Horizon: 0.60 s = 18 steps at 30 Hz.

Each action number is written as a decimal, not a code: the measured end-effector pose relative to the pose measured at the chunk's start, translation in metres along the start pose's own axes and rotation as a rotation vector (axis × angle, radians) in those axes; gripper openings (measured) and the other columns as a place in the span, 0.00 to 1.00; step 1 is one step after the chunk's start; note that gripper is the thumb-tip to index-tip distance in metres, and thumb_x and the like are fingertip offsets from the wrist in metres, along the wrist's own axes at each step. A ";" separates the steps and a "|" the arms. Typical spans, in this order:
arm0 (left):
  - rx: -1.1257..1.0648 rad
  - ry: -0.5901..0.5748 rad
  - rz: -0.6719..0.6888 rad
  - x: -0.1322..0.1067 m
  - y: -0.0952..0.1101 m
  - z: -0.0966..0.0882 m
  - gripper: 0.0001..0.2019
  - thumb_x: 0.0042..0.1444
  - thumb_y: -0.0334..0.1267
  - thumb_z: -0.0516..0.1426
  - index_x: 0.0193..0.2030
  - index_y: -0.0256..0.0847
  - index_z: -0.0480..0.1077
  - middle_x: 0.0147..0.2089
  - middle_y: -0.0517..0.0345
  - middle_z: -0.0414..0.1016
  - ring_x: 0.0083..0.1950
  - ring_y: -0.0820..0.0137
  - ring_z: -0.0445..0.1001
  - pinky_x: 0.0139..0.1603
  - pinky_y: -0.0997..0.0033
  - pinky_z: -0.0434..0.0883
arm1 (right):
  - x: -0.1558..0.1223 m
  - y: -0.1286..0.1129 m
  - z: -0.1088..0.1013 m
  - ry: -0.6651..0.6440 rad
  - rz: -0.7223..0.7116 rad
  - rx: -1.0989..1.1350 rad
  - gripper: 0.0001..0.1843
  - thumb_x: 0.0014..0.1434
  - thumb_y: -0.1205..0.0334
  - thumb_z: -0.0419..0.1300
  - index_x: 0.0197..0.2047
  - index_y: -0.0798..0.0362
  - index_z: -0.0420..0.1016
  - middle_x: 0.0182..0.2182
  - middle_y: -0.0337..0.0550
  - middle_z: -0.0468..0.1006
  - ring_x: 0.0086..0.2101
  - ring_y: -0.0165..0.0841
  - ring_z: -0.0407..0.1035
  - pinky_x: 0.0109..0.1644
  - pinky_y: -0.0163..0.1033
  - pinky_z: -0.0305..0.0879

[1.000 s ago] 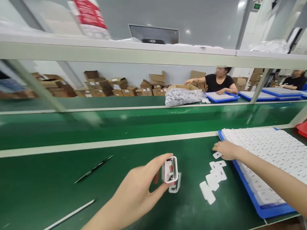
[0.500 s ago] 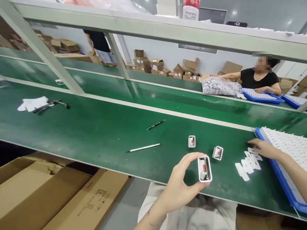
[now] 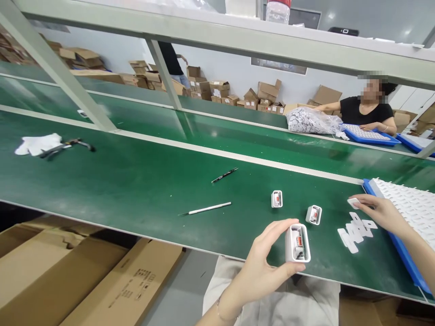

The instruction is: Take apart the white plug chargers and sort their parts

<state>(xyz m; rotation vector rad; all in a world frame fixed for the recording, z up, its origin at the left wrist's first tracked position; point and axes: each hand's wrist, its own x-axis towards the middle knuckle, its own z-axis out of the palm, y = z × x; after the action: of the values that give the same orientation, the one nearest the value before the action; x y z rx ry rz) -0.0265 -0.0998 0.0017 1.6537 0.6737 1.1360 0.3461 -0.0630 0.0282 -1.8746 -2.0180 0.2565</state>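
My left hand (image 3: 261,267) grips white housing (image 3: 297,243), open end up, above belt edge (image 3: 136,199). My right hand (image 3: 382,210) pinches white cover piece (image 3: 353,202) beside blue tray (image 3: 390,235). Step: cover fetched; next calls for aligning it square over opening.

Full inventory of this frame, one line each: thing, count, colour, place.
housing: 1, white with red part inside, held in left hand
housings on belt: 2, white with red inside, right of centre
small plates: a loose cluster, white, on belt by the tray
tray: 1, blue, filled with white parts, far right
white stick: 1, belt centre
black pen: 1, belt centre, behind the stick
glove: 1, white, far left, dark tool beside it
boxes: brown cardboard, floor lower left
co-worker: 1, black top, across the far belt
left hand: holds the housing
right hand: pinches one white plate
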 end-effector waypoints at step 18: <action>-0.110 -0.002 -0.052 -0.006 -0.017 0.013 0.32 0.52 0.47 0.63 0.63 0.55 0.58 0.60 0.55 0.67 0.62 0.59 0.63 0.63 0.59 0.61 | -0.053 -0.166 0.054 0.037 -0.720 0.549 0.28 0.61 0.75 0.51 0.63 0.47 0.62 0.64 0.42 0.59 0.63 0.41 0.54 0.64 0.51 0.56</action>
<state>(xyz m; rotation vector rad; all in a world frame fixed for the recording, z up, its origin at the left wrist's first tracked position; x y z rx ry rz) -0.0157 -0.1042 -0.0176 1.5361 0.6385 1.1145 0.1747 -0.1253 0.0344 -0.7671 -2.1577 0.4960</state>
